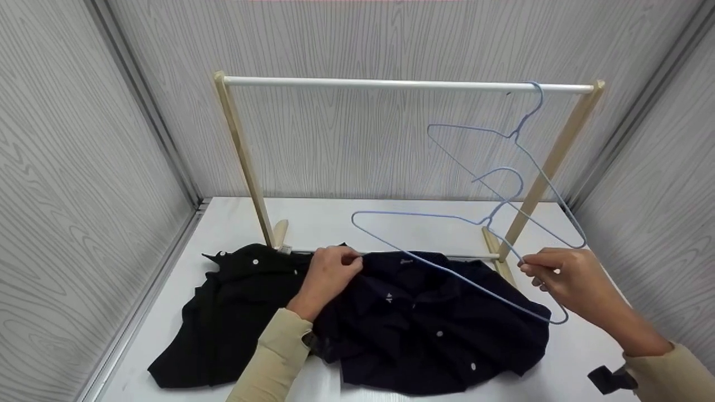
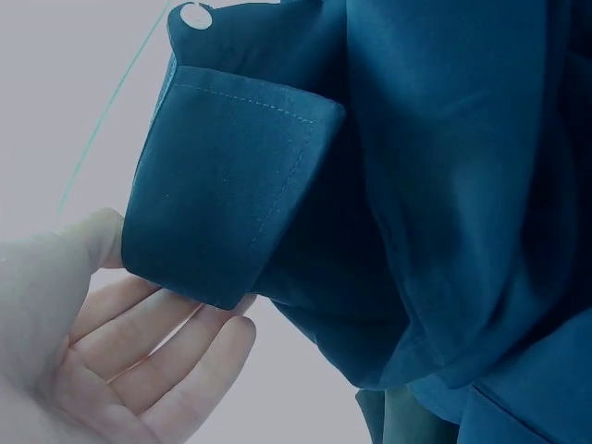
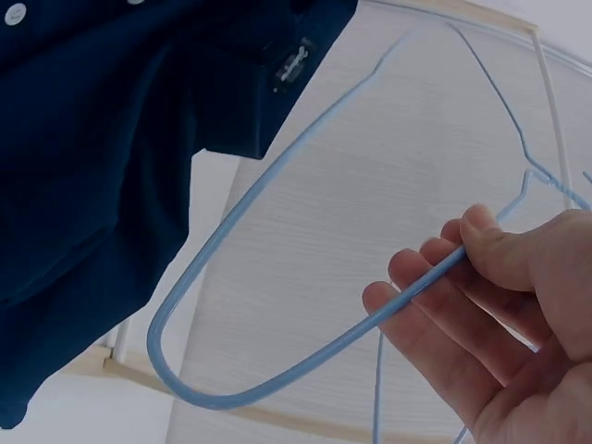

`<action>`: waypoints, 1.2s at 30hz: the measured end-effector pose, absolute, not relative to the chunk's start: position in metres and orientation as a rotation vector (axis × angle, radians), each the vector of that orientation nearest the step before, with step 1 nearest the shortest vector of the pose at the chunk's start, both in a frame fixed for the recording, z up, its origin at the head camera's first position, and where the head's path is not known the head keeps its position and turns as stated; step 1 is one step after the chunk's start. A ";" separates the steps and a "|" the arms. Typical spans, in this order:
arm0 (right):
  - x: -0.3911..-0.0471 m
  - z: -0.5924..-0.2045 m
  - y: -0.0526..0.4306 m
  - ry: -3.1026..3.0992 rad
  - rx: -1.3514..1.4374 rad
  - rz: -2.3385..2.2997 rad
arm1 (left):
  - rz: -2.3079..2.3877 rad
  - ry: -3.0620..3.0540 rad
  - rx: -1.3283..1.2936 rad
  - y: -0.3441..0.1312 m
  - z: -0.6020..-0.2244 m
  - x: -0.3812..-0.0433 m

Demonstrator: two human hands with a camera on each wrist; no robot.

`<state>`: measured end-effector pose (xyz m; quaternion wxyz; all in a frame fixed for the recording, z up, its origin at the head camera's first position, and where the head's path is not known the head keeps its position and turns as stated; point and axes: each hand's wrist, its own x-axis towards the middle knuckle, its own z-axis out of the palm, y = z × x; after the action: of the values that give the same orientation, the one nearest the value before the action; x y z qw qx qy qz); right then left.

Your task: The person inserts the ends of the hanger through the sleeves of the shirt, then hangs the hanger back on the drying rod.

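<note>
A dark navy buttoned shirt (image 1: 430, 357) lies rumpled on the table. My left hand (image 1: 329, 273) pinches its upper edge near the collar. In the left wrist view, the thumb and fingers grip a stitched collar flap (image 2: 231, 176) with a white button above it. My right hand (image 1: 570, 279) holds a blue wire hanger (image 1: 413, 213) by one sloping arm, between thumb and fingers. The hanger is tilted over the shirt, hook upward. In the right wrist view, the hanger's rounded corner (image 3: 162, 338) stands beside the shirt cloth (image 3: 83, 185).
A second blue hanger (image 1: 469, 128) hangs from the right end of the white rail (image 1: 357, 83) of a wooden-legged rack (image 1: 240, 151). A black garment (image 1: 234, 318) lies on the white table (image 1: 313, 223) to the left. Wood-patterned panels (image 1: 335, 39) enclose the back and sides.
</note>
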<state>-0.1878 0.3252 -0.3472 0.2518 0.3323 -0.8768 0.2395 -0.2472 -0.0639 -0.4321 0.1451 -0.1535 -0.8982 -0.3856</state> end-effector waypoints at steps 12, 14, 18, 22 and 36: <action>-0.178 -0.364 0.347 -2.434 0.937 0.607 | -1.142 -2.551 -0.435 -0.064 -0.429 -0.250; -0.177 -0.367 0.348 -2.422 0.950 0.610 | -1.143 -2.541 -0.430 -0.064 -0.429 -0.251; -0.176 -0.372 0.351 -2.403 0.958 0.586 | -1.146 -2.529 -0.426 -0.064 -0.429 -0.253; -0.175 -0.375 0.350 -2.409 0.984 0.513 | -1.148 -2.518 -0.444 -0.061 -0.427 -0.253; -0.180 -0.380 0.325 -2.480 0.996 0.380 | -1.119 -2.489 -0.612 -0.047 -0.423 -0.247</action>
<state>-0.1799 0.3254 -0.3804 0.2191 0.3599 -0.8964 0.1374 -0.2465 -0.0475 -0.4227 0.1714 -0.2157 -0.8768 -0.3941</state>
